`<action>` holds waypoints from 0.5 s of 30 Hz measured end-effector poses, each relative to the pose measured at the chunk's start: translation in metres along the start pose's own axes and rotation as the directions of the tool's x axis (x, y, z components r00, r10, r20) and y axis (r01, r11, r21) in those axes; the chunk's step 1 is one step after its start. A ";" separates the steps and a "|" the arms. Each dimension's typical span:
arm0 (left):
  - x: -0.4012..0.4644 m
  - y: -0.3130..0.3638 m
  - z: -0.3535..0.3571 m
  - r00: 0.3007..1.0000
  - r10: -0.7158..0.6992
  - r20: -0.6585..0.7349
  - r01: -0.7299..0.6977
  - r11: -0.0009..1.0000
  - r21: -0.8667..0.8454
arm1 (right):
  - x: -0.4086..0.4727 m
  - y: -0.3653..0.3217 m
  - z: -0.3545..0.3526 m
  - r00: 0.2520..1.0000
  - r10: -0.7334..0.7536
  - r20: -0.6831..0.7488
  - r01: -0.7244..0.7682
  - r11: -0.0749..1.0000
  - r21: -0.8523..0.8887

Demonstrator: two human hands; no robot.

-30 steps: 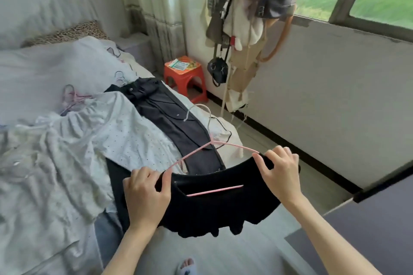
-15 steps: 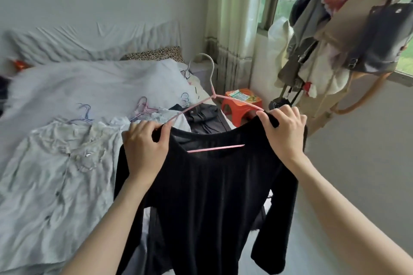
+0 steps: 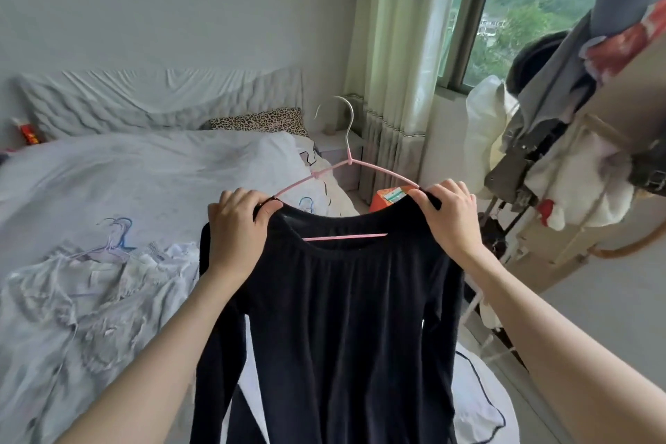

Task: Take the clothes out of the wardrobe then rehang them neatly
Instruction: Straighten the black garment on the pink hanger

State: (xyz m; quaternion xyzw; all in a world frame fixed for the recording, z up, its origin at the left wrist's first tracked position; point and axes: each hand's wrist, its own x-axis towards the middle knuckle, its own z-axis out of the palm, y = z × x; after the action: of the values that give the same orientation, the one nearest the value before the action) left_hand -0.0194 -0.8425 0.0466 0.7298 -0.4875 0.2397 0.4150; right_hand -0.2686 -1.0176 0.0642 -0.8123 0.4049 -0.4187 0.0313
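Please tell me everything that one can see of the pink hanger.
The pink hanger is thin and looks like coated wire, with a pale metal hook pointing up. It is held upright in the air above the bed, inside a black long-sleeved top. Its lower bar shows through the neckline. The left hand and right hand grip its covered shoulders.

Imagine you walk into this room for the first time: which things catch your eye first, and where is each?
Front and centre, a black long-sleeved top hangs on a pink hanger, held up at the shoulders by the left hand and the right hand. To the left, pale crumpled garments with hangers lie on the bed. On the right stands a rack heaped with clothes and bags, by the window.
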 end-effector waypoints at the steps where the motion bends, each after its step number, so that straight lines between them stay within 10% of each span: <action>1: 0.012 -0.008 0.011 1.000 0.001 0.001 -0.001 1.000 0.016 | 0.015 0.004 0.014 1.000 -0.004 0.019 0.004 1.000 0.004; 15: 0.030 -0.140 0.219 0.853 -0.368 0.370 0.292 0.924 0.247 | 0.089 0.111 0.263 0.870 -0.042 0.490 0.065 0.997 -0.030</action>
State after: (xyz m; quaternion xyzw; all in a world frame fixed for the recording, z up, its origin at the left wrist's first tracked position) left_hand 0.1085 -1.0162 -0.1010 0.8713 -0.4065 0.0500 0.2703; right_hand -0.1241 -1.2284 -0.0911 -0.9031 0.3707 -0.1909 0.1025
